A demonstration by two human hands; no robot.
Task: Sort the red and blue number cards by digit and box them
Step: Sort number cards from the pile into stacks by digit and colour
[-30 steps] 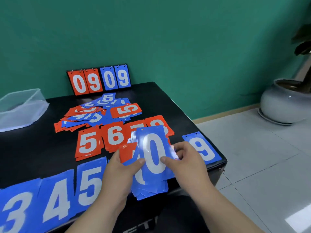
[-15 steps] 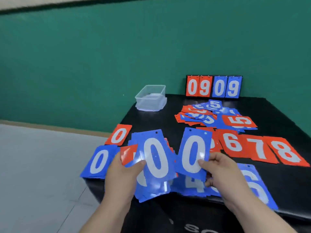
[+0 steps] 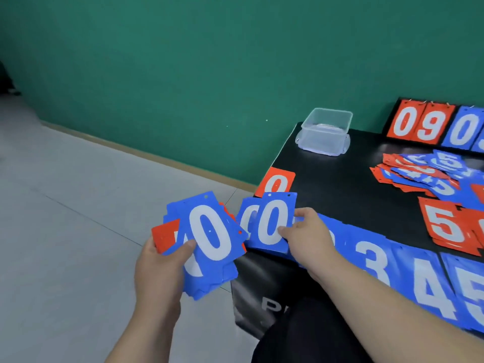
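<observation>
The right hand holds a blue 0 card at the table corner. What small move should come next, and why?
Probably lower that blue 0 card and let go of it. The right hand already holds it over another blue 0 at the corner of the table, just in front of the red 0. The left hand grips a fan of cards with another blue 0 on top.

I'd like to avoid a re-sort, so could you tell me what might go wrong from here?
1. The blue 0 card under the right hand lies at the table's corner and might slide off.
2. The fanned stack in the left hand hangs over the floor; loose cards could drop.
</observation>
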